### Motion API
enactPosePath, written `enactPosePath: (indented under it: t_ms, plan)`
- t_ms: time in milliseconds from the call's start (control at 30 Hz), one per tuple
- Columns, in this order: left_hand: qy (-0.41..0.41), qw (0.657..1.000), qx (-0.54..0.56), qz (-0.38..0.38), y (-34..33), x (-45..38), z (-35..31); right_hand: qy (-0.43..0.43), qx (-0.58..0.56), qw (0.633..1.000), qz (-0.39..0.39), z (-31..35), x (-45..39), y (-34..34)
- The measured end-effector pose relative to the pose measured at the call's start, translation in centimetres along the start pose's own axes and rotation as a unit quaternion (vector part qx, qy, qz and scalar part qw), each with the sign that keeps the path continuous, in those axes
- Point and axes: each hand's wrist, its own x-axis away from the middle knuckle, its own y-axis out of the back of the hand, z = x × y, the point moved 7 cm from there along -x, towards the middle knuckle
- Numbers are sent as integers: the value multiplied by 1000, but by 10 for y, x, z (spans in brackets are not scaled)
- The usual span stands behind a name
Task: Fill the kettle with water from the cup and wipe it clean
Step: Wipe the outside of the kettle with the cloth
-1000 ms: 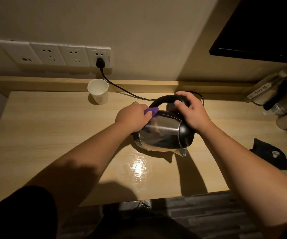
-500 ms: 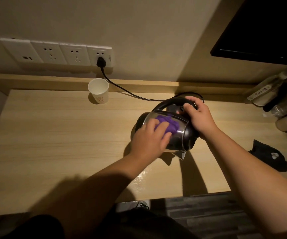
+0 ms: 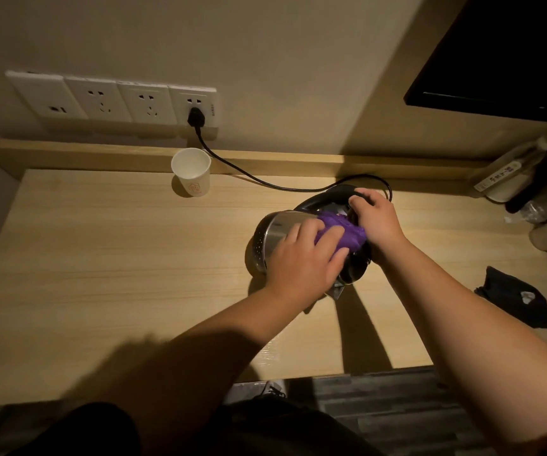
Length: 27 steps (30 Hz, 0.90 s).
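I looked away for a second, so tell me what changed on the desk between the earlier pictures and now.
The left hand slid the purple cloth from the far side of the kettle across its steel body toward the lid end. The kettle tipped further onto its side. The right hand kept its grip on the handle. The paper cup and the plugged-in cord stayed put.

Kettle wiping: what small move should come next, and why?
Probably sweep the cloth on across the kettle toward its bare steel side. The left hand presses the cloth near the top, the right hand steadies the handle, and the tilted body looks only partly covered.
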Motion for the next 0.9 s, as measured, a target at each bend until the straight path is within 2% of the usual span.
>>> enactPosePath:
  t_ms: [133,200,267,333,500,633,700,800,900]
  plan:
    - [-25,999,-20,-19,0,4,17,-26,-7,1000,-1,-6,1,-2]
    - [51,998,-21,-14,-1,12,53,-39,-10,999,-16,-9,1,2]
    - [158,987,-32,28,-4,21,96,-49,-10,998,-28,-11,2,5]
    - [189,979,-48,62,-8,29,118,-53,-2,998,-33,-11,2,4]
    - [158,987,6,37,0,20,77,-85,-12,995,-57,-13,1,5]
    - [-7,999,41,-9,6,19,4,-129,-25,990,-54,-20,3,1]
    - [-56,998,19,-17,5,24,-2,-166,-33,984,-48,-29,6,-1]
    - [-38,999,8,-29,0,38,28,-210,-65,974,-48,-43,11,0]
    - [57,998,-16,-13,-9,53,80,-226,-75,969,-64,-50,12,4]
